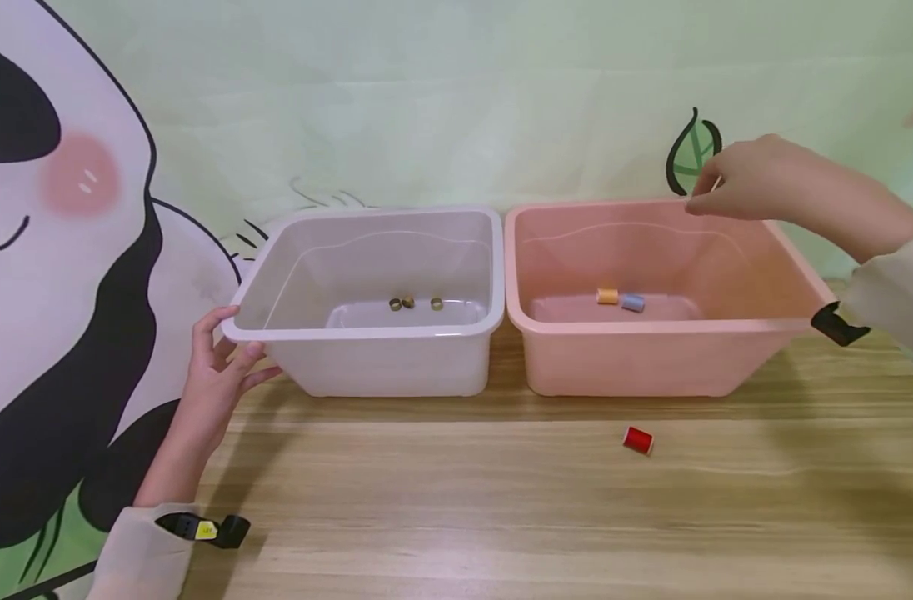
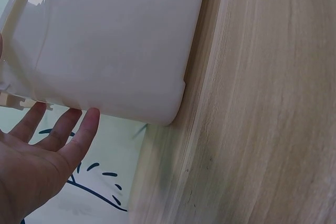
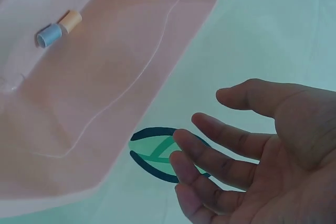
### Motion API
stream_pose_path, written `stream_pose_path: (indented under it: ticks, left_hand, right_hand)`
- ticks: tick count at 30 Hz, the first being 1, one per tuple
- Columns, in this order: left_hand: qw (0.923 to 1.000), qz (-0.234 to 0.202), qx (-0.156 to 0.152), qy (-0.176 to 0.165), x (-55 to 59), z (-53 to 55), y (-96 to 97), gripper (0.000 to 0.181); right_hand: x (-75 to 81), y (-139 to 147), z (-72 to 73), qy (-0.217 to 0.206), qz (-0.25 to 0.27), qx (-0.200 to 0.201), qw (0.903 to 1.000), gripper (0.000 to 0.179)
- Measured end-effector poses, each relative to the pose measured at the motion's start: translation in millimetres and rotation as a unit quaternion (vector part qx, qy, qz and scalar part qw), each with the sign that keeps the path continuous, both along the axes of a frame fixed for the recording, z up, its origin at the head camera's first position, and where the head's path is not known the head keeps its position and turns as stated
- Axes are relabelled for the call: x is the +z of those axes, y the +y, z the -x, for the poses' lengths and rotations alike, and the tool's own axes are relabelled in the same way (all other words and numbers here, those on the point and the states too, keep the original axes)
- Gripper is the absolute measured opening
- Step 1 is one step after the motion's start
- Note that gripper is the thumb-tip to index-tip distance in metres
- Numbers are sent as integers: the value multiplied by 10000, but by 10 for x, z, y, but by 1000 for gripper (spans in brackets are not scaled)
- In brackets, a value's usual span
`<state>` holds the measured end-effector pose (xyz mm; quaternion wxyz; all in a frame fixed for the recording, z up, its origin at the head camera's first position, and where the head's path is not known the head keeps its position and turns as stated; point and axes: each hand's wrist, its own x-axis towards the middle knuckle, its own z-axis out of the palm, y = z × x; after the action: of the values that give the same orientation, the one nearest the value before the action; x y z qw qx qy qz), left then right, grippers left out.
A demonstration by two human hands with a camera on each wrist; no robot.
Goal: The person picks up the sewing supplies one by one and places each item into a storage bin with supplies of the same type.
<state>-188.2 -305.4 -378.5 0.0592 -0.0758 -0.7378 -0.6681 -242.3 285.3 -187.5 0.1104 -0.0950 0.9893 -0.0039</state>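
At the left is a white plastic bin [image 1: 396,362] with three small brass-coloured ring-like pieces [image 1: 407,302] on its floor. My left hand [image 1: 220,367] holds this bin by its front left corner, fingers against the side wall in the left wrist view. Beside it stands a pink bin [image 1: 636,362], holding a yellow thread spool [image 1: 607,296] and a light blue thread spool [image 1: 632,302]. Over the pink bin's back right rim hovers my right hand [image 1: 752,179], its fingers loosely bent with nothing in them. A red thread spool [image 1: 638,440] lies on its side in front of the pink bin.
Both bins stand side by side on a wood-grain table [image 1: 441,500], their rims nearly meeting. Close behind them hangs a pale green backdrop [image 1: 426,108] printed with a panda [image 1: 59,275] and a leaf [image 1: 692,154].
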Motion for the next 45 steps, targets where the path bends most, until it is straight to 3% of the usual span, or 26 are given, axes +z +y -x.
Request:
stream_pose_path:
  ticks: [10,29,39,45]
  left_hand:
    - [10000,-29,-8,18,-2,8,-15,63]
    - [10000,-8,5,30,-12,10,-37,62]
    - [10000,-13,6,8,-11,3,-57,62]
    - [10000,-21,30,-18,-16,-1,-71,62]
  right_hand:
    - [-104,105,-144,107,402,-71,9991,49]
    - [-296,38,-346,363,888,85,9953,47]
    - [-362,-71,-383,569,923,220,9939,38]
    - [-400,-162,-451,913,1060,388,9894,28]
